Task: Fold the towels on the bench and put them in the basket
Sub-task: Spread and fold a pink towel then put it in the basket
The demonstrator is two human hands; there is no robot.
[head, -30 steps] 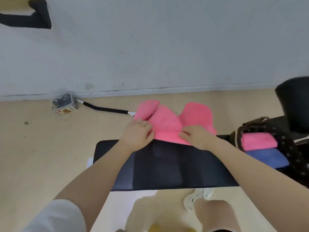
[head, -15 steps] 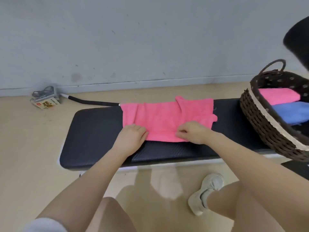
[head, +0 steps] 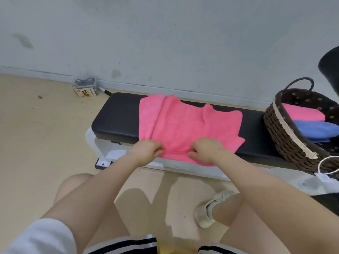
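A pink towel [head: 185, 123] lies spread across the black padded bench [head: 117, 118], with a crease near its left side and its near edge hanging over the front. My left hand [head: 146, 152] pinches that near edge on the left. My right hand [head: 207, 151] pinches the same edge a little to the right. At the bench's right end stands a dark wicker basket [head: 286, 142] holding a folded pink towel [head: 302, 114] and a folded blue towel [head: 315, 130].
The bench stands along a grey wall. A small box with cables [head: 85, 88] sits on the floor by the wall, left of the bench. My knees and a shoe [head: 211, 209] are in front of the bench. A black object [head: 330, 66] is at the right edge.
The towel went from bunched to spread flat on the bench. Both hands have drawn its near edge toward me, over the bench's front. The view has shifted and now shows the basket fully.
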